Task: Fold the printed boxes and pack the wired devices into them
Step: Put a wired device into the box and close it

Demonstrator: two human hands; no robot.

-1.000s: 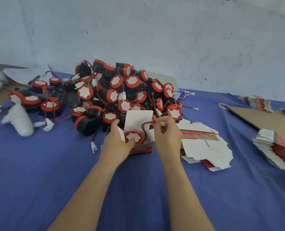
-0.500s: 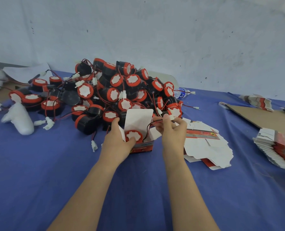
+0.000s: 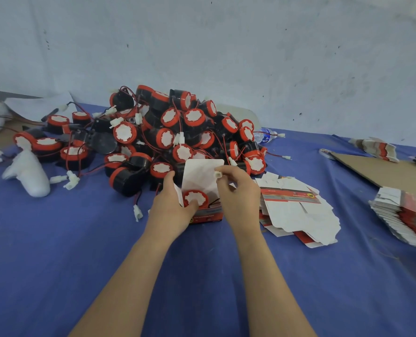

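Note:
A small red printed box (image 3: 208, 215) stands on the blue table in front of me, its white lid flap (image 3: 199, 177) up. A red-capped black device (image 3: 195, 197) sits inside it. My left hand (image 3: 170, 206) grips the box's left side, thumb on the device's cap. My right hand (image 3: 238, 190) pinches the device's white wire connector (image 3: 218, 174) just above the box opening; the dark wire runs down into the box. A big pile of the same wired devices (image 3: 177, 137) lies right behind the box.
Flat unfolded boxes (image 3: 297, 207) lie right of the box, and a thick stack of them (image 3: 406, 215) sits at the right edge. A brown cardboard sheet (image 3: 382, 171) is at the far right. A white foam piece (image 3: 29, 176) and loose connectors lie left.
My right hand has moved left and over the box opening, bringing the wire's connector with it. My left hand and the box have stayed put.

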